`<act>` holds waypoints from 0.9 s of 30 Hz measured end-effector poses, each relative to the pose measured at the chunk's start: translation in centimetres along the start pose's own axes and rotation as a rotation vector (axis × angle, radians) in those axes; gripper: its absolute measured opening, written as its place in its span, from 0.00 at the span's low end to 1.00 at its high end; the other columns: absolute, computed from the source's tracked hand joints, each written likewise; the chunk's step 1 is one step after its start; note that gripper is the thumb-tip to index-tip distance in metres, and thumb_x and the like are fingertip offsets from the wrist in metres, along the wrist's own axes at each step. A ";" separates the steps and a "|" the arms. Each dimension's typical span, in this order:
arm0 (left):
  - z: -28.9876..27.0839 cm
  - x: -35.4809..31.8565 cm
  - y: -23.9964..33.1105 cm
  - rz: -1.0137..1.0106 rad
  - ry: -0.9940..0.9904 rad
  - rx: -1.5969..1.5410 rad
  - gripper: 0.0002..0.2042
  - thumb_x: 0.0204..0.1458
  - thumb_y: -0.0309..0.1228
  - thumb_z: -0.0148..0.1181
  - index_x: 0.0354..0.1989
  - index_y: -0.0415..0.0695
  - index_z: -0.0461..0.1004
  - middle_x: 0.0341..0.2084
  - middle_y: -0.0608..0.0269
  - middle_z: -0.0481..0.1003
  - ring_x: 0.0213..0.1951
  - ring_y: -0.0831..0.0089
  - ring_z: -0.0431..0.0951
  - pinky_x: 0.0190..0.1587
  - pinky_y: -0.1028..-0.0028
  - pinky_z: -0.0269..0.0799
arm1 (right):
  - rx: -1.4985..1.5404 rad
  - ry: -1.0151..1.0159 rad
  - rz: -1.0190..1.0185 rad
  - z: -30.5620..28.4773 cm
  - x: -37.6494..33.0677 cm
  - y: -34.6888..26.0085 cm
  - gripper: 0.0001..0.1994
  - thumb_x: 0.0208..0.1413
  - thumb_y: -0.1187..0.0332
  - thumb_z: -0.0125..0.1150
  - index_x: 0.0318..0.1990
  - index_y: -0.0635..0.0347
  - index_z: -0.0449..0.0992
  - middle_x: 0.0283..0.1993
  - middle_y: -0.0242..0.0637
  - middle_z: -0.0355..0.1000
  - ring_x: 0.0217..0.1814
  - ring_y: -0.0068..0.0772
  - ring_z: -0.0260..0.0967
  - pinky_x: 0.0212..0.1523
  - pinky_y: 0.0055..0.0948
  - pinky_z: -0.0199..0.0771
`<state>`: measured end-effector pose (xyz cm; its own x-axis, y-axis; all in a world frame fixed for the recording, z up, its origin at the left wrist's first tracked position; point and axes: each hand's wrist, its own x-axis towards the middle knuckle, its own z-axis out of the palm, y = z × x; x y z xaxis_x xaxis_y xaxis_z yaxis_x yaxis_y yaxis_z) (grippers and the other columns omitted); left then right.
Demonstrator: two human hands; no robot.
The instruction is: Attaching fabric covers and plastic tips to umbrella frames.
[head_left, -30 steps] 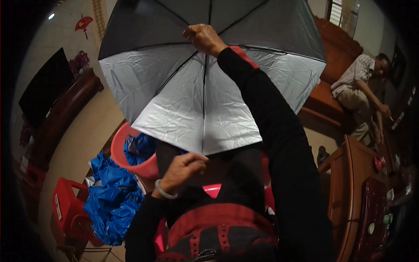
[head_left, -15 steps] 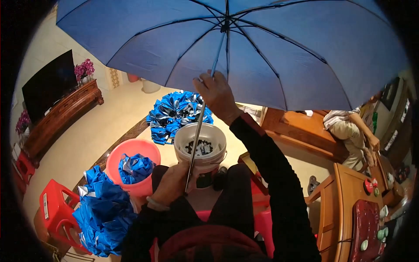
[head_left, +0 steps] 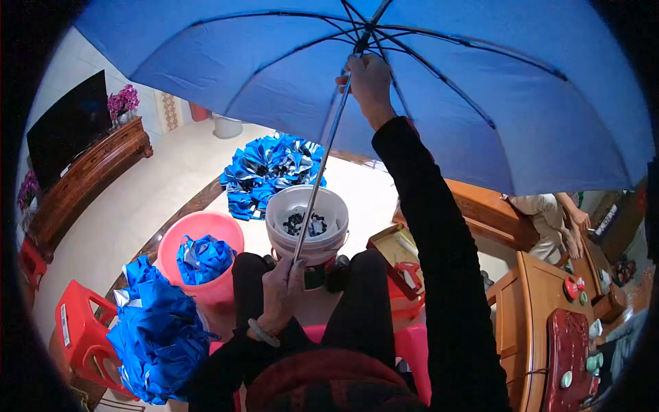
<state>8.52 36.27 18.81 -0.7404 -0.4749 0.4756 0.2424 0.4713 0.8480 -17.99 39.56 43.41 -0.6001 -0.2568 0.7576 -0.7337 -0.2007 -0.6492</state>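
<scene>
An opened blue umbrella [head_left: 446, 96] spreads across the top of the view, its dark ribs meeting at a hub and its silver shaft slanting down toward my lap. My left hand [head_left: 280, 292] is closed around the lower end of the shaft; no handle shows there. High up, just under the hub, my right hand [head_left: 371, 79] grips the shaft, its arm stretched out. Below the shaft, between my knees, stands a whitish bucket [head_left: 274, 240] holding small black and pale parts, too small to make out.
Left of my knees, a pink basin [head_left: 168, 250] holds bunched blue fabric, beside a blue fabric heap [head_left: 161, 336] and a red stool [head_left: 75, 323]. Beyond the bucket lies a blue and silver pile [head_left: 247, 172]. A red box [head_left: 405, 302] and wooden table [head_left: 532, 323] stand right; another person [head_left: 549, 220] is behind.
My right hand has slid up the shaft to just below the hub. The canopy has tilted and shifted, and my left hand has moved slightly down.
</scene>
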 end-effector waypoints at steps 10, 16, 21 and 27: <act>0.1 -1.2 0.3 0.079 0.064 0.005 0.09 0.53 0.28 0.46 0.37 0.37 0.70 0.14 0.63 0.65 0.18 0.80 0.65 0.20 0.78 0.60 | -0.095 0.070 0.021 0.8 2.4 2.2 0.11 0.49 0.65 0.49 0.28 0.66 0.71 0.20 0.38 0.68 0.18 0.33 0.70 0.15 0.29 0.70; -0.2 -1.8 2.0 0.174 0.091 0.047 0.10 0.53 0.28 0.46 0.41 0.37 0.68 0.15 0.65 0.66 0.18 0.82 0.64 0.19 0.81 0.59 | -0.910 -0.062 -0.282 2.4 2.8 2.1 0.09 0.43 0.64 0.58 0.21 0.59 0.77 0.18 0.37 0.72 0.21 0.35 0.70 0.25 0.33 0.72; -0.3 -1.7 1.9 -0.130 -0.149 -0.349 0.13 0.55 0.34 0.43 0.42 0.37 0.66 0.13 0.69 0.63 0.13 0.83 0.59 0.15 0.83 0.54 | -0.561 0.136 -0.335 0.3 5.5 5.6 0.08 0.44 0.65 0.56 0.20 0.57 0.77 0.21 0.36 0.72 0.25 0.36 0.71 0.29 0.37 0.71; -2.6 -3.4 1.1 -0.530 -0.326 -0.723 0.20 0.56 0.44 0.39 0.42 0.38 0.65 0.10 0.71 0.58 0.10 0.83 0.55 0.12 0.84 0.50 | 0.415 0.082 0.261 2.3 1.8 0.1 0.13 0.51 0.62 0.50 0.29 0.65 0.67 0.25 0.39 0.66 0.22 0.31 0.67 0.15 0.26 0.67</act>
<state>12.96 36.45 18.69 -0.9770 -0.2131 -0.0085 0.0730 -0.3717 0.9255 -18.43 36.89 44.53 -0.7820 -0.2772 0.5582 -0.3769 -0.5031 -0.7777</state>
